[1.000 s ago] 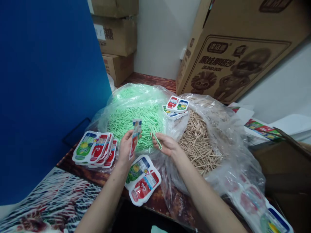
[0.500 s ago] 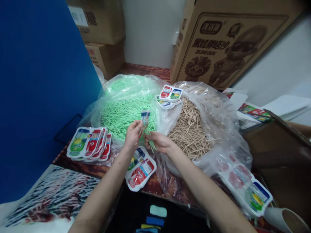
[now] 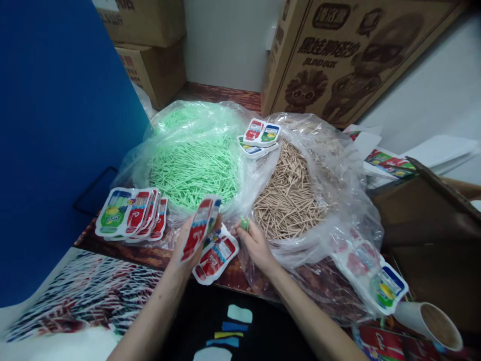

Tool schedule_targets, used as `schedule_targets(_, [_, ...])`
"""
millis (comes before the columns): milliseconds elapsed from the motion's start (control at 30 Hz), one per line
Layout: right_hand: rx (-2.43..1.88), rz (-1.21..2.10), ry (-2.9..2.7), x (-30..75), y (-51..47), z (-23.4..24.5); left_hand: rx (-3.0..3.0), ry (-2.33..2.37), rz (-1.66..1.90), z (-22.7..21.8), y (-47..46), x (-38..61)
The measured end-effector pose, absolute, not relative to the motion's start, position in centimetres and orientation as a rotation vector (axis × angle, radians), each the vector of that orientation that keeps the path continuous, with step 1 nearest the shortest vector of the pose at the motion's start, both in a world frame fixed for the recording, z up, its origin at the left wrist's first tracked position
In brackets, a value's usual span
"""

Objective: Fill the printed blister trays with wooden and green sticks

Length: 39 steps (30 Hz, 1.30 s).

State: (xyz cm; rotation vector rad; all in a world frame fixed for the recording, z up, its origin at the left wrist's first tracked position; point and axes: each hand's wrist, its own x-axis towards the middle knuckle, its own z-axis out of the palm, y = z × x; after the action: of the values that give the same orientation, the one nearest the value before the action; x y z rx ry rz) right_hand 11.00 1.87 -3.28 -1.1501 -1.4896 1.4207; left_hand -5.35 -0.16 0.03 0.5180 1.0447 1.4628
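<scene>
My left hand (image 3: 185, 246) is closed on a can-shaped printed packet (image 3: 197, 228), tilted with its red cola side toward me. Slightly apart, my right hand (image 3: 257, 246) pinches a small bundle of green sticks (image 3: 244, 222), seen nearly end-on. Behind the hands lies an opened clear bag of green sticks (image 3: 191, 170); right of it is another bag of brown sticks (image 3: 291, 210). Another printed packet (image 3: 217, 255) lies on the table between my hands, partly hidden by the left one.
A pile of packets (image 3: 130, 213) lies at left, and a few more (image 3: 259, 138) rest between the bags. At right are a packet (image 3: 387, 288), a paper cup (image 3: 428, 323) and an open carton (image 3: 432, 215). A large cardboard box (image 3: 338, 65) stands behind; a blue panel (image 3: 63, 150) borders the left.
My hands have come apart and lower, toward me. The packet in my left hand has turned to show its red side. The green bundle is now away from the packet, in my right hand.
</scene>
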Motion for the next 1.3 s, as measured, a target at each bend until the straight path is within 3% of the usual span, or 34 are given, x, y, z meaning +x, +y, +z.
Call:
schedule_targets(233, [-1.228,1.301,-1.498,11.5,-0.8,-4.9,0.354,1.118,1.382,-4.4,-3.4,-4.6])
schedule_targets(533, [-1.237,1.253,-1.515,11.6,-1.1,-5.9,0.316,1.17,1.386,-5.3,-2.6,-5.5])
schedule_targets(767, [-1.184,1.285,-1.548,8.6,3.6,-1.0,0.312,1.071,1.441,-3.6,-3.3,-5.7])
schedule_targets(1067, [-1.145,0.822,-1.815,4.8,15.0,1.6,0.274,1.04,1.457,-2.0,-4.1,-6.2])
schedule_targets(1300, [-0.905,1.177,-1.522,5.3,14.5,0.9,0.228,1.05,1.473,-3.6,-3.8,-7.0])
